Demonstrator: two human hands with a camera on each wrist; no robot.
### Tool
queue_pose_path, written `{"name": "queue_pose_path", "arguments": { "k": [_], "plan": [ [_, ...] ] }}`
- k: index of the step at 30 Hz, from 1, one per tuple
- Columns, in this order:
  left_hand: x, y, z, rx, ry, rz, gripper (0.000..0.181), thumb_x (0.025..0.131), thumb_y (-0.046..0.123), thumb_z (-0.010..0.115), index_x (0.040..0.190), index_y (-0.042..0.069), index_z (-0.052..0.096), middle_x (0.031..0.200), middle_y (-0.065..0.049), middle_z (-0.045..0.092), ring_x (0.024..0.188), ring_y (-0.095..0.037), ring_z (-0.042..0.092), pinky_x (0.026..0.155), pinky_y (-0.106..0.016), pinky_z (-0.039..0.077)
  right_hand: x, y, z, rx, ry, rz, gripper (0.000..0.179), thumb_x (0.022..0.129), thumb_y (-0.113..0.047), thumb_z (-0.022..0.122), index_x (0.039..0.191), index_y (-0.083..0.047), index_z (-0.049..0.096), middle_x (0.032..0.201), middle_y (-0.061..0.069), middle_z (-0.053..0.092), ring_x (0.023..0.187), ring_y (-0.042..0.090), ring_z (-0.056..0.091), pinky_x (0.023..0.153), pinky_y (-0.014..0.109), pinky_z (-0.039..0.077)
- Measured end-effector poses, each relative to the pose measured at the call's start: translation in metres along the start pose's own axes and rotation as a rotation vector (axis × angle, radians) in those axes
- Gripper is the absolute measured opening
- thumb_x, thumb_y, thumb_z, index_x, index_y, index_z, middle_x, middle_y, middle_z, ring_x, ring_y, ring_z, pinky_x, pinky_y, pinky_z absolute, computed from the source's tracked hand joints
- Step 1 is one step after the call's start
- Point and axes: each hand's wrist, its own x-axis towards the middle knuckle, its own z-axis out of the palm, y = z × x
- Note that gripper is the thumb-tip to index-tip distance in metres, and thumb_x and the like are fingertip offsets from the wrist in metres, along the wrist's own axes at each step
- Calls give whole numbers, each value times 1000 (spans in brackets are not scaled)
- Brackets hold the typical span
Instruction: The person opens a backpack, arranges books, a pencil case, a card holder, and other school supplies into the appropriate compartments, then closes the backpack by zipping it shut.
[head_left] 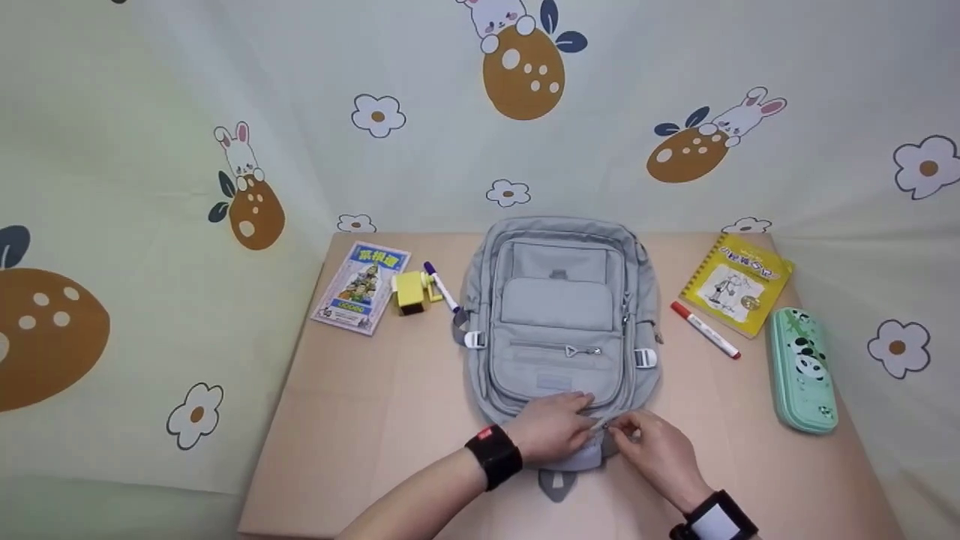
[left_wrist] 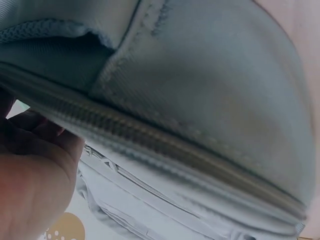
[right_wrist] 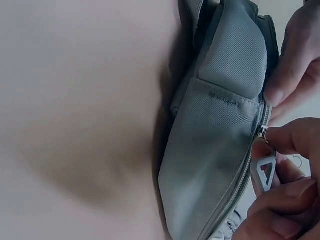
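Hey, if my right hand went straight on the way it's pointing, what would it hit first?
Probably your left hand, which is on the backpack just ahead of your right hand, whose fingers pinch the zipper pull. Depth is unclear, so it might press into the backpack first.

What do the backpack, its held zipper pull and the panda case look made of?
Backpack: matte fabric, probably synthetic, given its fine weave and stitching. Zipper pull: smooth and pale, plastic or coated metal; I can't tell which. Panda case: possibly moulded plastic, smooth-looking, from its rounded outline.
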Motion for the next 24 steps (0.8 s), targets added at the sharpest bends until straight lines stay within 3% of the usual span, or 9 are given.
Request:
{"name": "queue_pose_path", "arguments": {
  "k": [3,10,24],
  "plan": [
    [-9,-4,-1,-18,-18,21,38,108,33,46,139,22,66,155,-6,48,143,-19,43,115,-33,35,-1,3,-2,-16,-12,-1,8,87,-17,77,86,-23,72,79,-11,63,73,7,59,63,30,48],
    [-28,-15,1,-36,-7,25,34,107,29,49,129,15,71,154,-6,49,144,-19,43,117,-33,33,-4,3,-5,-44,-87,9,4,88,-17,75,88,-20,72,78,-10,58,69,8,52,61,29,45],
    [-30,-15,7,-36,21,-56,31,110,27,46,122,15,71,150,-4,54,139,-17,49,111,-33,41,-7,-19,-5,-196,-95,-119,11,86,-17,74,82,-23,66,68,-13,48,58,5,44,53,27,38]
  ]
}}
